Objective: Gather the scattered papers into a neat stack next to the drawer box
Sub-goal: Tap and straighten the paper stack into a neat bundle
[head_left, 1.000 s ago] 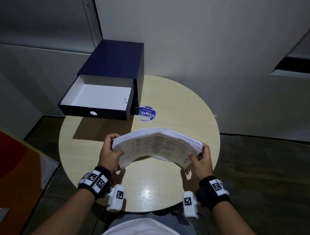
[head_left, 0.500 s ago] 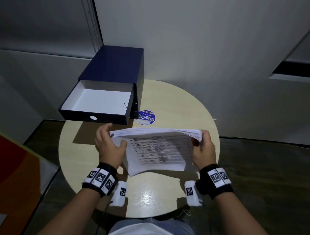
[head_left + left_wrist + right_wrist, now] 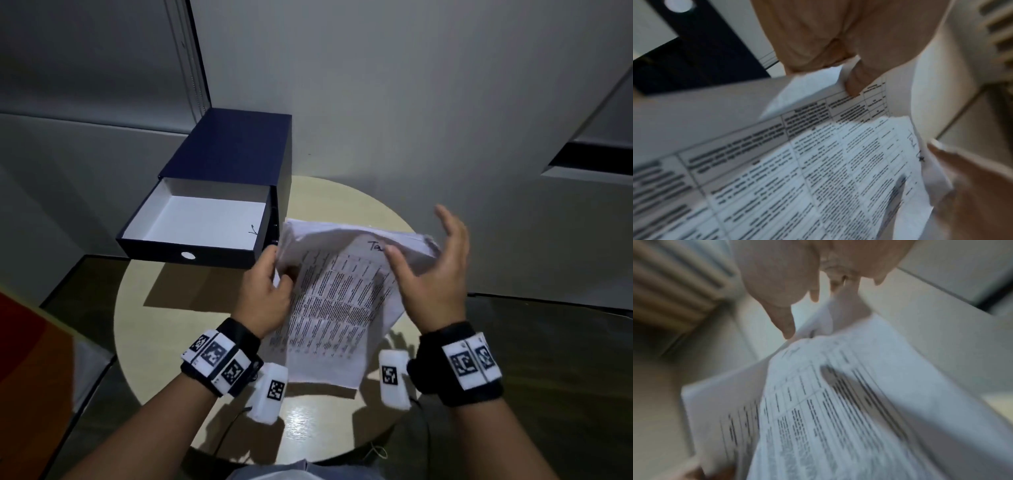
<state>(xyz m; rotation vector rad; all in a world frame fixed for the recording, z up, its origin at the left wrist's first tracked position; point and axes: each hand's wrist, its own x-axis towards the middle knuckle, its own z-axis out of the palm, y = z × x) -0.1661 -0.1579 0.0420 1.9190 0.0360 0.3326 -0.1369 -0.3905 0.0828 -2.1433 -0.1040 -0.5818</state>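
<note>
White papers, one sheaf, between two hands; one drawer box.

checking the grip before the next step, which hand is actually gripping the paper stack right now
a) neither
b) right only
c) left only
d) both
c: the left hand pinches the left edge of the paper stack, while the right hand has its fingers spread, only the thumb near the sheets.

Thin white printed paper sheets, matt. Dark navy cardboard drawer box, matt, white inside. Round pale wood-look table, smooth, glossy sheen.
</note>
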